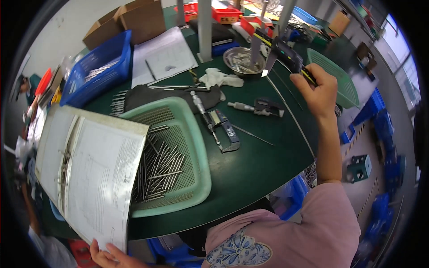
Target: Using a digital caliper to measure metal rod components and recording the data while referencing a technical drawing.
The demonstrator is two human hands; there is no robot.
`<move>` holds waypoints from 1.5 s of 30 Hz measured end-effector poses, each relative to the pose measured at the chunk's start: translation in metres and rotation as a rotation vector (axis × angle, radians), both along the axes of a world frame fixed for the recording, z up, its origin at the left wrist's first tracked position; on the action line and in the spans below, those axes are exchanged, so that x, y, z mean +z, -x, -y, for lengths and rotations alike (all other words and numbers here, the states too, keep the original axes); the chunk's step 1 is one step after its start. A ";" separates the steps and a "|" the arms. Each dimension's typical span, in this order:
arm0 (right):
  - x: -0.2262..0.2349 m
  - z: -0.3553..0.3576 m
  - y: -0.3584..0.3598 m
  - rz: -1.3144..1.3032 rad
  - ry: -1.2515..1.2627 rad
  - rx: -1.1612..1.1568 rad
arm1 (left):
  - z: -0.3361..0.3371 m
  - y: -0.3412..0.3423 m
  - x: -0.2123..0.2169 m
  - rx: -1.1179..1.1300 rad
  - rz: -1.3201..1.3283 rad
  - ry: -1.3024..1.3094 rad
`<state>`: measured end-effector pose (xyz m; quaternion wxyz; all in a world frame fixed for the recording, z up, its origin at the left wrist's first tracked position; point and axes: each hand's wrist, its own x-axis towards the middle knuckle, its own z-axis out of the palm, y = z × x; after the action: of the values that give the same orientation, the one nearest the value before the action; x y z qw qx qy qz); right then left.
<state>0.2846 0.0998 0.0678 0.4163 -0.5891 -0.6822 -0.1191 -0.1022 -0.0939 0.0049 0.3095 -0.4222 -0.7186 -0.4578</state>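
Right hand (pixel 318 89) is clenched on a digital caliper (pixel 286 52) raised over the green bench (pixel 259 165), left hand (pixel 109 255) grips an open binder of drawings (pixel 89 174) (covering part of the green basket of pins (pixel 178 156)); I'd steady both before reading either

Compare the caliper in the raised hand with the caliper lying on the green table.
The held caliper is lifted off the table in the right hand; the lying caliper rests flat on the green table, untouched. The held one's jaws point down at the steel bowl; the lying one's jaws point toward the table's near edge. Both have dark display housings and slim metal beams.
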 end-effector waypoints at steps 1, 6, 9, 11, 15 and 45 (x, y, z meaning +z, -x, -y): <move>-0.005 -0.001 -0.010 -0.009 0.018 -0.125 | -0.003 -0.008 0.005 -0.034 -0.028 -0.080; -0.024 0.002 -0.051 0.064 0.032 -0.480 | -0.003 -0.004 0.005 -0.276 -0.216 -0.282; -0.027 0.006 -0.051 0.121 0.021 -0.477 | -0.009 -0.011 0.000 -0.300 -0.109 -0.423; -0.034 -0.002 -0.048 0.078 -0.143 -0.333 | -0.008 -0.012 -0.001 -0.439 -0.062 -0.421; -0.032 -0.015 -0.038 -0.010 -0.137 -0.229 | -0.007 -0.011 0.006 -0.528 -0.152 -0.439; -0.134 -0.293 0.194 -0.033 0.474 -0.132 | 0.130 0.033 -0.007 0.316 0.278 -0.116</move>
<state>0.0909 0.3929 -0.0657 0.2688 -0.7155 -0.6442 0.0270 -0.1350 -0.2242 -0.0022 0.2990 -0.2187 -0.7842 -0.4979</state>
